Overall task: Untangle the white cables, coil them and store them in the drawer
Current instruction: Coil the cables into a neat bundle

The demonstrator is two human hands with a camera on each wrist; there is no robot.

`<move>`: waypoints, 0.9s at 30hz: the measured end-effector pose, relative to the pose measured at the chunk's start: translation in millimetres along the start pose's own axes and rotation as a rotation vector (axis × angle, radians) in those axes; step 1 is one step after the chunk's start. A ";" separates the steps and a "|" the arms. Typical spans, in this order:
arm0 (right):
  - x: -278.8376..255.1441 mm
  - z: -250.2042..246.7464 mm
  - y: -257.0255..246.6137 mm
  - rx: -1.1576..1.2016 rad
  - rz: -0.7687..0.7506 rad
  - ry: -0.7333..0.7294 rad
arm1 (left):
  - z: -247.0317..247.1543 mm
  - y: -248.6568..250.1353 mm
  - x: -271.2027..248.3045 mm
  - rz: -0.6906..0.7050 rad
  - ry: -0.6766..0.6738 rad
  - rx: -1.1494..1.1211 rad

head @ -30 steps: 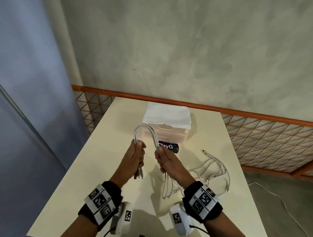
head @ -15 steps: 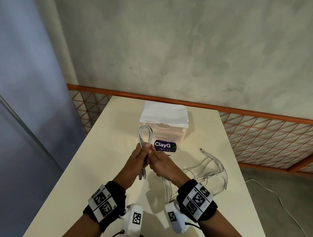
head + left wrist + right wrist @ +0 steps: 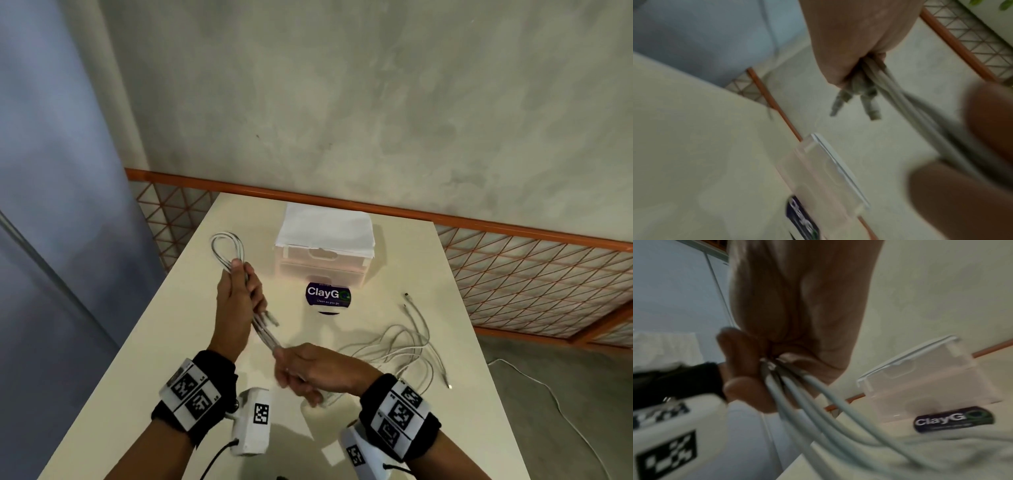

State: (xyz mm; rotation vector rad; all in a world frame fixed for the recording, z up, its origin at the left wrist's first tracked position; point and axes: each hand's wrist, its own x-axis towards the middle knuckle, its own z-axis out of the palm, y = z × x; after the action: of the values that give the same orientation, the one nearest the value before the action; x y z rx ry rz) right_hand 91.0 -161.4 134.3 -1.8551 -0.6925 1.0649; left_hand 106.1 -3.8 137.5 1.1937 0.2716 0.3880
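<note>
Head view shows both hands raised over a cream table, working one bundle of white cable. The left hand has its fingers curled round the folded cable bundle; a narrow loop of several strands sticks out above the fist, toward the far left of the table. Below that fist the strands run down and to the right in a tight, straight bunch to the right hand, which is closed round them nearer the person. Two plug ends poke out just under the left hand.

The left wrist view is blurred, but it seems to show the same two connectors hanging from the curled left hand, with the strands slanting off beside them. In the right wrist view the right hand clamps several grey-white strands that fan out below it.

A loose tangle of white cables lies on the table to the right of the right hand, apart from the held bundle. One of its ends reaches toward the far edge.

The small clear plastic drawer unit stands at the far middle of the table with its drawers pushed in and a white sheet on top. A dark purple ClayGo sticker lies on the table just in front of it. An orange lattice railing runs behind the table.
</note>
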 end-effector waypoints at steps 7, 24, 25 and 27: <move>-22.6 -45.8 0.4 -0.488 0.004 0.136 | -15.5 -1.8 -4.1 -0.072 -0.181 0.265; -20.4 -62.2 -40.8 -0.788 -0.104 0.208 | 14.9 4.6 -40.8 -0.251 -0.585 0.337; -21.8 -64.5 -38.2 -0.728 -0.103 0.207 | 13.4 5.4 -39.6 -0.263 -0.565 0.327; -28.5 -74.0 -28.6 -0.573 -0.059 0.228 | 6.5 9.5 -35.2 -0.270 -0.536 0.340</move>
State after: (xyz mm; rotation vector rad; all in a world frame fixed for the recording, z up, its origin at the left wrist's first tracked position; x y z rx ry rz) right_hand 140.8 -200.2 190.1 -2.3757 -0.9777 0.6346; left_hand 75.6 -21.5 148.7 1.5222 0.0280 -0.2286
